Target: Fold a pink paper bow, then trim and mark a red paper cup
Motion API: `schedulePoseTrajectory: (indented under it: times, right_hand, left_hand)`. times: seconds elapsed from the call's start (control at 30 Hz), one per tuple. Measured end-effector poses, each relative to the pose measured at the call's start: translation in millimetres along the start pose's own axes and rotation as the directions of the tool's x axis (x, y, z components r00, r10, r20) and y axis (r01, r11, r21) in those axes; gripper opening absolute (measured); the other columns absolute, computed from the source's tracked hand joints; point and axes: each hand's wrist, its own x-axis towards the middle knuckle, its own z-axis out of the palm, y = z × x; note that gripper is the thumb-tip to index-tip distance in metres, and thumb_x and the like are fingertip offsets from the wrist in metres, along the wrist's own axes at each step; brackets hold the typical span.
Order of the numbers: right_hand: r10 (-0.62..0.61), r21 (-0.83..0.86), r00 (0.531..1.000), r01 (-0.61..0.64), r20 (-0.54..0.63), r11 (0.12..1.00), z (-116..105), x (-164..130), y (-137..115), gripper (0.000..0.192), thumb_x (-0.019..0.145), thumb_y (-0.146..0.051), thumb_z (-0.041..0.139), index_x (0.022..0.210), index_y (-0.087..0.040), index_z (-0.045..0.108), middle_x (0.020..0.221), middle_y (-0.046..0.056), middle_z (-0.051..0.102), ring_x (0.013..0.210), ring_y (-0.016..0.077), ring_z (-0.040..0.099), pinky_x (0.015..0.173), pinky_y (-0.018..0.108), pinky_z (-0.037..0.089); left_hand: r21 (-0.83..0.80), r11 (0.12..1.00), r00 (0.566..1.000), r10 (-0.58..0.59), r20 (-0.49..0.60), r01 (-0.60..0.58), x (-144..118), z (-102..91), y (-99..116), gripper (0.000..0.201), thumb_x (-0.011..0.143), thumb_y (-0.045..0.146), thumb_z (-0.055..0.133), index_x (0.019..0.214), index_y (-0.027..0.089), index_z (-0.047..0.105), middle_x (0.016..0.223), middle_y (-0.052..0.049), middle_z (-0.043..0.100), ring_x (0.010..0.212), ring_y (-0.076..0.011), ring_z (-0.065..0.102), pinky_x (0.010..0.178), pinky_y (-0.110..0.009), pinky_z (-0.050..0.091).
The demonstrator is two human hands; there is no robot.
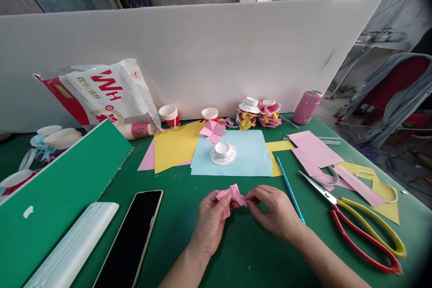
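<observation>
A small folded pink paper bow (232, 194) is held between both hands just above the green table (246, 252). My left hand (211, 222) pinches its left side and lower tail. My right hand (273, 209) pinches its right end with thumb and forefinger. Beyond the hands, a white cut paper cup (222, 152) with a frilled rim sits on a light blue sheet (249, 155).
A phone (133, 236) and a white bar (72, 247) lie at the left near a green board (57, 189). Red-and-yellow scissors (361, 227), a blue pen (290, 189) and pink and yellow paper scraps (351, 175) lie at the right. Paper cups (170, 115), decorated cups (258, 112) and a pink tube (307, 107) stand by the white back panel.
</observation>
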Motion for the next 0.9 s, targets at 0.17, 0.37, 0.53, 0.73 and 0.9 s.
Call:
schedulePoseTrajectory:
  times: [0.17, 0.37, 0.53, 0.73, 0.9]
  right_hand:
    - [0.088, 0.238, 0.996, -0.089, 0.012, 0.967, -1.2, -0.3, -1.0, 0.009, 0.081, -0.016, 0.051, 0.075, -0.021, 0.055, 0.07, 0.001, 0.061, 0.063, 0.0142, 0.056, 0.057, 0.025, 0.043]
    - [0.093, 0.278, 0.995, -0.08, -0.034, 0.957, 0.1, -0.3, -0.3, 0.007, 0.081, -0.025, 0.056, 0.075, -0.022, 0.054, 0.071, 0.001, 0.059, 0.063, 0.0143, 0.055, 0.057, 0.025, 0.044]
    - [0.095, 0.265, 0.993, -0.074, -0.066, 0.961, 4.1, -1.7, 0.4, 0.004, 0.079, -0.019, 0.056, 0.077, -0.022, 0.053, 0.07, 0.001, 0.057, 0.062, 0.014, 0.053, 0.056, 0.025, 0.043]
    - [0.157, 0.347, 0.986, -0.126, -0.063, 0.93, 6.5, -2.8, -1.4, 0.008, 0.079, -0.017, 0.055, 0.075, -0.021, 0.049, 0.066, -0.001, 0.054, 0.059, 0.0127, 0.05, 0.053, 0.023, 0.04]
    - [0.144, 0.382, 0.989, -0.119, -0.038, 0.916, 4.5, -1.5, -1.9, 0.006, 0.079, -0.016, 0.053, 0.077, -0.021, 0.056, 0.069, 0.0, 0.057, 0.061, 0.0136, 0.052, 0.053, 0.023, 0.04]
  left_hand:
    - [0.013, 0.999, 0.999, 0.039, 0.033, -0.04, 0.0, -0.8, 1.5, 0.011, 0.07, 0.022, 0.071, 0.065, 0.016, 0.064, 0.067, 0.0, 0.064, 0.069, -0.0117, 0.057, 0.07, -0.024, 0.044]
    - [-0.005, 0.998, 0.997, 0.069, 0.021, -0.069, 2.3, -2.4, 2.4, 0.012, 0.068, 0.022, 0.072, 0.063, 0.017, 0.063, 0.067, 0.002, 0.061, 0.072, -0.0115, 0.055, 0.072, -0.024, 0.043]
    - [-0.002, 0.997, 0.997, 0.072, 0.013, -0.072, 1.8, -1.2, 2.7, 0.011, 0.067, 0.022, 0.073, 0.062, 0.017, 0.064, 0.066, 0.002, 0.062, 0.071, -0.0121, 0.056, 0.071, -0.025, 0.043]
    - [0.023, 0.997, 0.997, 0.075, 0.019, -0.076, 1.2, -1.0, 2.4, 0.01, 0.069, 0.023, 0.071, 0.063, 0.018, 0.064, 0.066, 0.001, 0.064, 0.07, -0.013, 0.058, 0.072, -0.027, 0.044]
    - [0.067, 0.993, 0.995, 0.091, 0.033, -0.094, 0.5, -2.0, 1.3, 0.011, 0.073, 0.024, 0.068, 0.066, 0.017, 0.063, 0.066, 0.0, 0.063, 0.069, -0.0131, 0.056, 0.072, -0.027, 0.043]
